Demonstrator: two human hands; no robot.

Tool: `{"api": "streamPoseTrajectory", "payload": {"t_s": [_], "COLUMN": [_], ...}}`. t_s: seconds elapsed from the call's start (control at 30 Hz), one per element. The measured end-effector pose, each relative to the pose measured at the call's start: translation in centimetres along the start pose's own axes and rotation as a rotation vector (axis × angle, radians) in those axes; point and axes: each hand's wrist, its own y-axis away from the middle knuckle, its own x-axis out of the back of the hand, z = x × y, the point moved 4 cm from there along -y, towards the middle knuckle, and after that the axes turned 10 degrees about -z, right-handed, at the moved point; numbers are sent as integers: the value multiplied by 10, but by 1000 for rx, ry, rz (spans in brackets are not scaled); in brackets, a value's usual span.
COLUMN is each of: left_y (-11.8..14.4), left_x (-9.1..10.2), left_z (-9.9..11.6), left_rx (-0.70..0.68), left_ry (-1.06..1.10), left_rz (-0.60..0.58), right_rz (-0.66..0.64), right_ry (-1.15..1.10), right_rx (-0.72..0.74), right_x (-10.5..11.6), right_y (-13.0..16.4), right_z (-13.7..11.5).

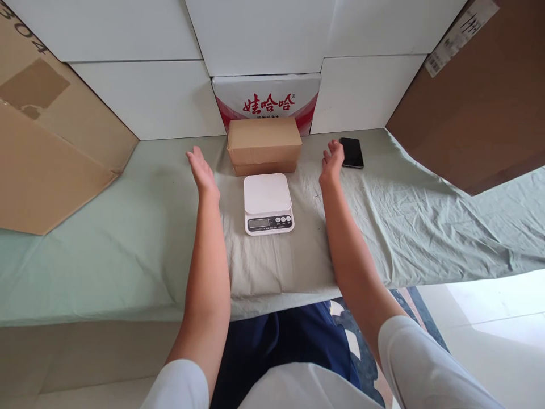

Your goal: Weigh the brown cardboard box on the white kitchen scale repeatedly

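Note:
A white digital kitchen scale [267,194] lies flat on the green cloth, its display and buttons facing me. Right behind it stands a closed brown cardboard box [264,142]. My left hand [201,170] is raised to the left of the scale and box, fingers stretched out, holding nothing. On the other side, my right hand [332,162] is held up with its fingers apart and slightly bent, also with nothing in it. Just beyond that hand is a black smartphone [352,153] lying on the cloth; I cannot tell whether the fingers touch it.
A wrinkled green cloth [140,227] covers the table. White boxes [145,96] form a wall at the back, with a red-and-white printed carton [272,91] in the middle. Large cardboard sheets stand at the left [55,142] and right [477,108].

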Motion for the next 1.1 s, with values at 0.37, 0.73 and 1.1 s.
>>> {"api": "streamPoseTrajectory", "payload": {"t_s": [0.37, 0.73, 1.1], "left_y": [-3, 2, 4], "left_x": [-30, -51, -53], "left_z": [-25, -29, -21], "left_rx": [40, -24, -89], "left_ry": [43, 84, 76], "left_rz": [-143, -215, -189], "right_rz": [-107, -174, -268], "right_ry": [-86, 1, 37], "right_rx": [-101, -3, 198], "right_x": [-58, -84, -97], "right_y": [27, 32, 46], "right_z": [8, 25, -8]}}
